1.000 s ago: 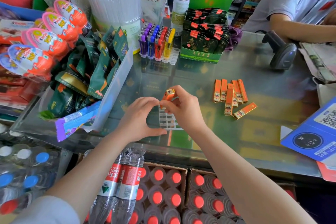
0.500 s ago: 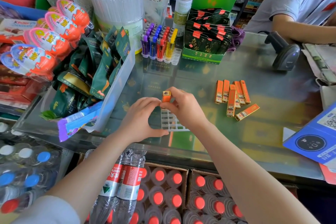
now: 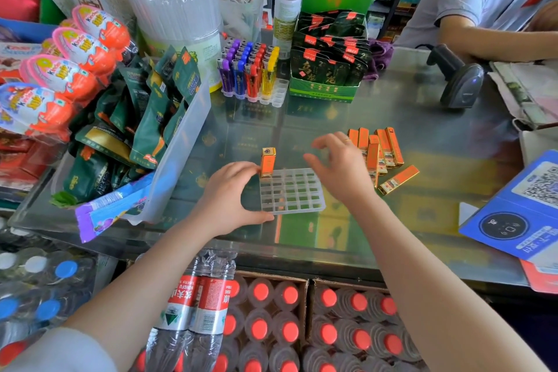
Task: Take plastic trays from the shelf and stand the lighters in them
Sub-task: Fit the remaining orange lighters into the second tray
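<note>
A clear plastic tray [image 3: 292, 193] with a grid of slots lies on the glass counter [image 3: 347, 118]. One orange lighter [image 3: 267, 161] stands upright in its far left corner slot. My left hand [image 3: 230, 199] grips the tray's left edge, thumb at the near corner and fingertips by the lighter's base. My right hand [image 3: 341, 166] hovers open above the tray's right side, holding nothing. Just beyond its fingers lies a pile of several orange lighters [image 3: 381, 154] flat on the glass.
A second tray of coloured lighters [image 3: 249, 72] stands at the back beside a green tea box [image 3: 327, 65]. A snack bin [image 3: 169, 142] crowds the left. A barcode scanner [image 3: 457, 80] and another person's arm [image 3: 495, 39] are far right; a blue QR card [image 3: 519, 211] lies near right.
My right hand pushed the orange lighter down into the tray's corner slot, let go of it and moved right toward the pile. The left hand stayed on the tray.
</note>
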Demonstrator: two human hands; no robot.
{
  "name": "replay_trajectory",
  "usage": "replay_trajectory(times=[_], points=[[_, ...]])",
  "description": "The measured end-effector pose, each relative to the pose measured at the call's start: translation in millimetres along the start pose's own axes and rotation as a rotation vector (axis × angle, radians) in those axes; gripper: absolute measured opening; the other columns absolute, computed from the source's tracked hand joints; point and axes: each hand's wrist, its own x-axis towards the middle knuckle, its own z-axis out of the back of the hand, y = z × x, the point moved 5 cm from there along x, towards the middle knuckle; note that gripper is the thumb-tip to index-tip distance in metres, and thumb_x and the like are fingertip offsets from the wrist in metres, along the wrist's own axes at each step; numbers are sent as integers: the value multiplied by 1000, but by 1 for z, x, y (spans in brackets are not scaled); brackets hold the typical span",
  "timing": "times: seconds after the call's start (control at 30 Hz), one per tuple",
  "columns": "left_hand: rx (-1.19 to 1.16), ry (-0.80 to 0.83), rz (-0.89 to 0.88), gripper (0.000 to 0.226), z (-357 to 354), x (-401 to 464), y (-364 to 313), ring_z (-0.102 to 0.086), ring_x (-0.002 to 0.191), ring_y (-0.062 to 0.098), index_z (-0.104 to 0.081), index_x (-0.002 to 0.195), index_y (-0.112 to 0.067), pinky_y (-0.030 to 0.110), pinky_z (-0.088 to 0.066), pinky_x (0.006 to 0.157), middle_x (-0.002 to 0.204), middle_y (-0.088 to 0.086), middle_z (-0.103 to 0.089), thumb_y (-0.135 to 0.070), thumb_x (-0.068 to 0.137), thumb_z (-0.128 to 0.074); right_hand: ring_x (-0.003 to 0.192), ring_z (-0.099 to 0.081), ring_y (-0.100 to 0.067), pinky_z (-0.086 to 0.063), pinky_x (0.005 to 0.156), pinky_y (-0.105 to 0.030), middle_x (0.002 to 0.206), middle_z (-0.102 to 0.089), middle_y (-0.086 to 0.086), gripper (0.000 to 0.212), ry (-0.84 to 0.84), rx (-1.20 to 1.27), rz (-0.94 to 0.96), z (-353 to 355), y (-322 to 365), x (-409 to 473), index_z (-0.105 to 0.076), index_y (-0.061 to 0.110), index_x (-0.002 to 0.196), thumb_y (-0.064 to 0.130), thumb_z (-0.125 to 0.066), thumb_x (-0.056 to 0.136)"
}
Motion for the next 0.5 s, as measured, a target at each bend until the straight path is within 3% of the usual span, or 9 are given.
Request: replay_trajectory(times=[0.17, 0.3, 0.5], points=[[-34, 17, 24, 84, -4, 5, -6, -29, 129, 13, -39, 134, -17, 27, -18, 106, 140, -3, -37, -45, 64, -76, 98, -51, -38, -38, 78, -36, 110, -53, -23, 21, -42, -196, -240, 18, -44, 3, -55, -4, 104, 11, -49, 90], [-38, 28, 14, 83, -3, 10, -8, -29, 129, 14, -40, 134, -17, 29, -19, 107, 139, -2, -38, -45, 64, -76, 105, -50, -38, -41, 84, -40, 115, -51, -24, 20, -1, -413, -256, 15, -38, 12, -49, -2, 108, 8, -46, 92], [-69, 56, 53, 84, -3, 6, -2, -24, 130, 10, -38, 135, -17, 33, -22, 110, 140, -4, -35, -42, 65, -77, 106, -51, -34, -43, 87, -34, 118, -51, -26, 25, 51, -587, -276, 3, -31, 26, -45, -4, 113, 1, -42, 89]])
